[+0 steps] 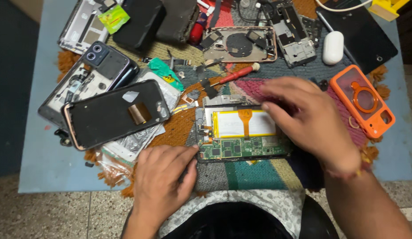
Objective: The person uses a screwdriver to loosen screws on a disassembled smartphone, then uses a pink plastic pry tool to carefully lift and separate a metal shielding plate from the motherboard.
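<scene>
Left hand (pixel 164 177) pinches and steadies the opened black phone's green circuit board (pixel 241 148) while right hand's (pixel 307 115) curled fingers press its white battery (pixel 243 124), holding nothing.

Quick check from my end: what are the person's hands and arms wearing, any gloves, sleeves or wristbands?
No gloves: both the left hand and the right hand are bare. No sleeves show on either forearm. The right wrist carries a thin reddish thread band. No rings or watch visible on either hand.
</scene>
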